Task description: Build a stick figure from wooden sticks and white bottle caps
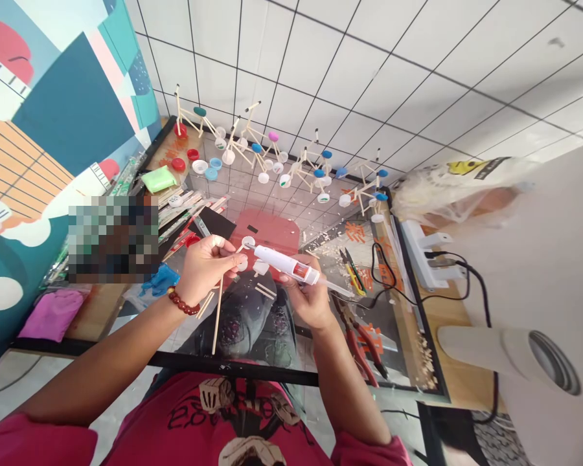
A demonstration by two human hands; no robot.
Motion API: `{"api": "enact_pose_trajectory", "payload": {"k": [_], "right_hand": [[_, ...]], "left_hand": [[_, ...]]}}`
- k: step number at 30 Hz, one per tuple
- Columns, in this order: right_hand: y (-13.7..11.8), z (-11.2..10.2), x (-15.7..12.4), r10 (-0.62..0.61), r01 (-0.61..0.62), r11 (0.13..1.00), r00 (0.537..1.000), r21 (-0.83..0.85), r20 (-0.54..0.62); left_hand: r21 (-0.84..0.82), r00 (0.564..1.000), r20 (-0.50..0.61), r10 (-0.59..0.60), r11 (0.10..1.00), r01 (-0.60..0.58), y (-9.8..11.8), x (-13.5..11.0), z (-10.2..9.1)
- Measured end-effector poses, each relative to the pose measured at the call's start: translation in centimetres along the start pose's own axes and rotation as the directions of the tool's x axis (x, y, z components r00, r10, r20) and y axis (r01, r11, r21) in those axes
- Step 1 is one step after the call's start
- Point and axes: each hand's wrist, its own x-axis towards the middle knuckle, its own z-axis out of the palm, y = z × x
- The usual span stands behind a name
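My right hand [307, 299] is wrapped round a white hot glue gun [282, 264], with a clear glue stick [336, 287] coming out of its rear. The gun's nozzle points left and meets or nearly meets a white bottle cap [248, 241] beside my left fingertips. My left hand [201, 266] pinches a thin wooden stick [240, 248] at that cap; whether the two are joined I cannot tell. More white caps show just below. Under my left hand, long wooden sticks [217, 318] lie on the glass tabletop [184, 336], and short sticks [266, 291] lie between my hands.
Stick figures with coloured caps [256, 148] line the back edge. Loose caps [178, 164], a green packet [159, 179] and packaged sticks sit left. Pliers [359, 349], a yellow cutter [352, 272], a cable [383, 278] and a power strip [422, 255] are at the right.
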Motion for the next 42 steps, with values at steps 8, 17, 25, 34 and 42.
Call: {"api": "enact_pose_trajectory", "payload": {"k": [8,17,25,34,42], "right_hand": [[2.4,0.5,2.3,0.244,-0.24,0.969,0.965,0.054,-0.094],[4.3,2.3,6.4,0.32,-0.323,0.946,0.944,-0.023,-0.08],[0.1,-0.7,2.1,0.186,-0.258,0.933,0.943,-0.251,-0.277],[-6.2,3.1,-0.5,0.277,-0.276,0.847,0.959,0.454,0.065],[-2.8,2.2,-0.6,0.424,-0.202,0.836,0.829,0.511,-0.365]], "left_hand": [[-0.096,0.999,0.034,-0.018,0.995,0.021,0.4,0.1,0.1],[-0.312,0.97,0.183,-0.158,0.927,0.21,1.1,0.3,-0.4],[-0.402,0.977,0.209,-0.051,0.906,0.133,1.1,-0.2,0.0],[-0.219,0.97,0.237,0.045,0.976,0.009,1.2,-3.0,2.4],[0.736,0.824,0.379,0.421,0.403,-0.544,3.4,5.1,1.0]]}}
